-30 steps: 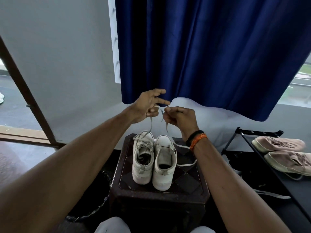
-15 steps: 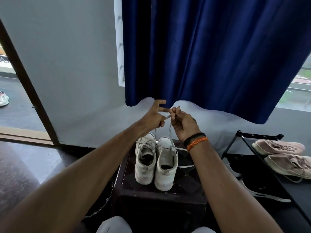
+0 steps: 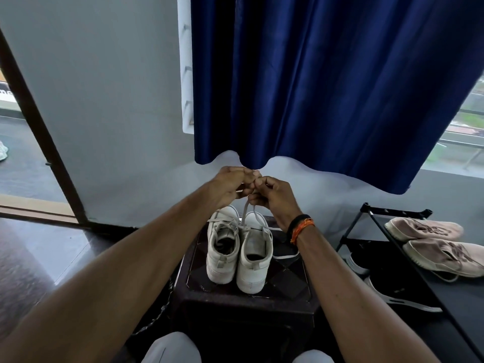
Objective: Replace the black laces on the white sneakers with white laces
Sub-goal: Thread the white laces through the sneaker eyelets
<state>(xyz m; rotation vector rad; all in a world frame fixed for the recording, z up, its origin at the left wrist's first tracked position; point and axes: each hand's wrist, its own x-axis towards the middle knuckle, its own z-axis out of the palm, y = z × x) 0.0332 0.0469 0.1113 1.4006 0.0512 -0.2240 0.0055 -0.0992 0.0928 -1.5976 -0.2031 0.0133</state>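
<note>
A: Both hands are up over the stool, the left hand [image 3: 227, 185] and right hand [image 3: 272, 196] meeting fingertip to fingertip just above the toes of the white sneakers [image 3: 238, 251]

B: And each is curled tight on the white lace [image 3: 245, 208], pinching it where the hands meet. The lace drops from the fingers straight down to the right-hand shoe of the pair

A: The two sneakers stand side by side, touching, heels toward the camera, on the dark stool [image 3: 290, 284]. The left-hand shoe already has pale lacing across its tongue

B: A second white strand [image 3: 286, 256] lies looped on the stool top, just beside the right-hand shoe, under the right wrist with its black and orange bands [image 3: 300, 226]

A: Off to the right, a black shoe rack [image 3: 372, 209] carries a pair of pinkish shoes [image 3: 429, 241]. Blue curtain [image 3: 327, 79] hangs behind the hands, and the knees in light trousers show at the bottom edge
</note>
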